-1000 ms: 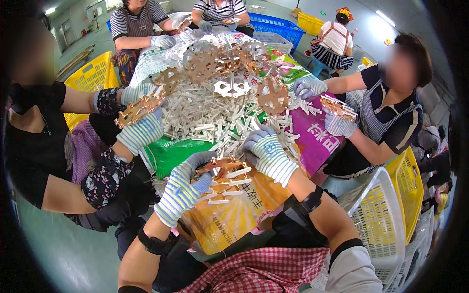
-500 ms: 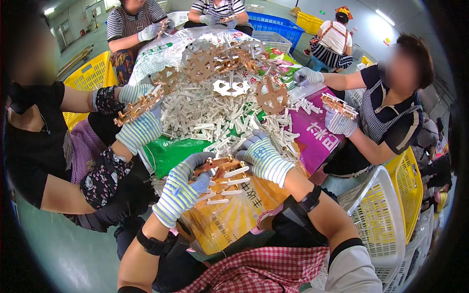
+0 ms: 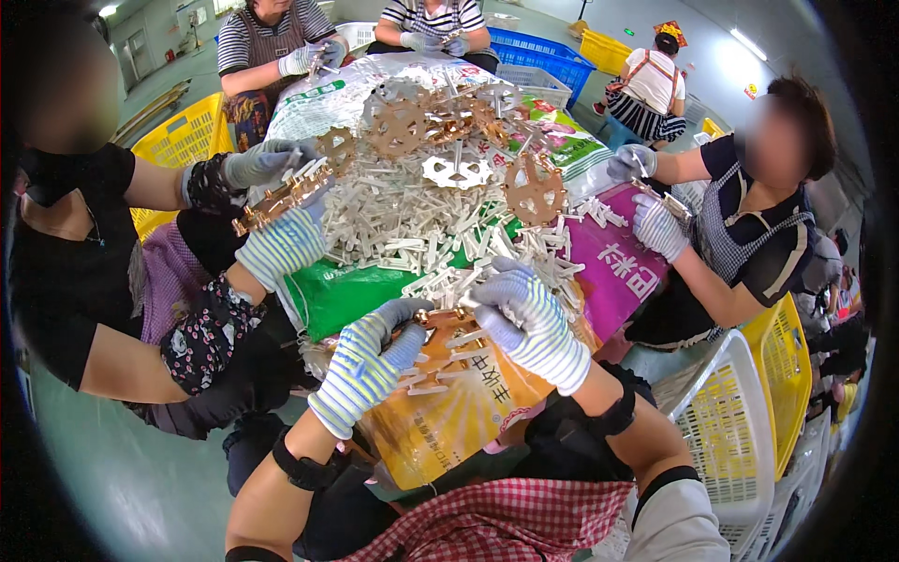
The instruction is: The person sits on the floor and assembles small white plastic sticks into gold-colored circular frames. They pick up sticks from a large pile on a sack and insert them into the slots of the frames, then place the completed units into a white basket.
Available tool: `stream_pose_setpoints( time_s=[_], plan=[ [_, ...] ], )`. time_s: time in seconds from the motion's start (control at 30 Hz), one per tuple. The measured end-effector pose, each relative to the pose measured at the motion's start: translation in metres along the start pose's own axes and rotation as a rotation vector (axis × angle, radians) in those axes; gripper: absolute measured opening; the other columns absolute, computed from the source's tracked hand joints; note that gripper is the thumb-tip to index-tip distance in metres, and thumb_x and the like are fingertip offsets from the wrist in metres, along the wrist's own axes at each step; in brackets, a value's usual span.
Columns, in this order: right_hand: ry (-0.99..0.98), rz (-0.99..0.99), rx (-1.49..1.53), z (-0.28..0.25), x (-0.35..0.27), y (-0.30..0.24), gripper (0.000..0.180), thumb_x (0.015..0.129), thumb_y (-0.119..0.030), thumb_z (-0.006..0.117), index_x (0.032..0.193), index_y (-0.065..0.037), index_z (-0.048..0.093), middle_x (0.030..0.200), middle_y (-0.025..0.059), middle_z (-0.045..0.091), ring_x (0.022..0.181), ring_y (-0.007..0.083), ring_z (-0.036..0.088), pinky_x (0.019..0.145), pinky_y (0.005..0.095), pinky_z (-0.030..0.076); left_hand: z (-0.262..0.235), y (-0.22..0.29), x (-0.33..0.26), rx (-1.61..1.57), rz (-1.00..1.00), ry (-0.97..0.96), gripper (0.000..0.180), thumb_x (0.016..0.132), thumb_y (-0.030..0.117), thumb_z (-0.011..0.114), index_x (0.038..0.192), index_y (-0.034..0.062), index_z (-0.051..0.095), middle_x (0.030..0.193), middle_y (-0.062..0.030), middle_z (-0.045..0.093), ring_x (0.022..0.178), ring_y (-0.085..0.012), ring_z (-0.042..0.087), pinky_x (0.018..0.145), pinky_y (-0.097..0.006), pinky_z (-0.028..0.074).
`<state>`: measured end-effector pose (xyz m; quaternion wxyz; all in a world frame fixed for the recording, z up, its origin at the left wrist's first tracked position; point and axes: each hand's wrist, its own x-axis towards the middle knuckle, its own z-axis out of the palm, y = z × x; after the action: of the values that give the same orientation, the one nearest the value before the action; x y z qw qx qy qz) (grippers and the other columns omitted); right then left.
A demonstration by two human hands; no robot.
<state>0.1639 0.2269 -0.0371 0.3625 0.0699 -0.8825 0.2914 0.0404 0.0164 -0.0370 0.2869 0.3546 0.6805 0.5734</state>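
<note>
Low over the near end of the sack-covered table, my left hand (image 3: 367, 363), in a striped grey-palmed glove, is closed on a copper-coloured metal disc (image 3: 448, 335) with white plastic strips sticking out. My right hand (image 3: 536, 323), gloved alike, is at the disc's far right edge with thumb and fingers pinched together. A small pale piece shows at its fingertips, most likely a white strip, partly hidden by the fingers. Just beyond lies a heap of loose white plastic strips (image 3: 403, 225). Several notched copper-coloured discs (image 3: 536, 192) and a white one (image 3: 456, 172) rest on the heap.
Co-workers' gloved hands hold similar discs at the left (image 3: 281, 248) and right (image 3: 660, 229); two more people sit at the far side. Printed sacks (image 3: 426, 440) cover the table. White crates (image 3: 721, 421) and a yellow crate (image 3: 782, 375) stand at my right.
My right hand has come back from the strip heap to the disc, turning its palm inward. The left hand keeps hold of the disc. The view has shifted slightly.
</note>
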Motion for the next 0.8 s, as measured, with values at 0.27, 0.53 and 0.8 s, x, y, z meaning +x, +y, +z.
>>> stream_pose_setpoints(
  time_s=[0.27,0.53,0.8],
  plan=[
    [-0.071,0.041,0.097,0.018,-0.006,-0.018,0.018,0.082,-0.024,0.073,0.093,-0.01,0.071,0.112,0.0113,0.063,0.111,0.0329,0.057,0.099,0.0481,0.04,0.006,0.006,-0.004,0.05,0.055,-0.003,0.034,0.094,0.011,0.058,0.125,-0.0018,0.062,0.105,-0.0068,0.069,0.096,-0.0117,0.061,0.089,-0.029,0.051],
    [-0.13,0.075,0.158,0.02,-0.007,-0.015,0.022,0.079,-0.024,0.074,0.093,-0.007,0.072,0.111,0.0129,0.064,0.11,0.0356,0.058,0.097,0.0481,0.042,0.009,0.012,-0.007,0.18,0.227,-0.005,0.035,0.092,0.012,0.062,0.125,-0.0012,0.063,0.105,-0.008,0.07,0.097,-0.0122,0.062,0.09,-0.029,0.05],
    [-0.085,-0.002,0.082,0.022,-0.004,-0.017,0.019,0.076,-0.02,0.075,0.086,-0.006,0.069,0.107,0.0122,0.063,0.108,0.0359,0.058,0.096,0.048,0.043,0.017,0.006,-0.005,0.133,0.186,0.071,0.032,0.093,0.017,0.068,0.118,-0.0032,0.065,0.099,-0.0075,0.07,0.089,-0.0124,0.063,0.082,-0.029,0.053]
  ],
)
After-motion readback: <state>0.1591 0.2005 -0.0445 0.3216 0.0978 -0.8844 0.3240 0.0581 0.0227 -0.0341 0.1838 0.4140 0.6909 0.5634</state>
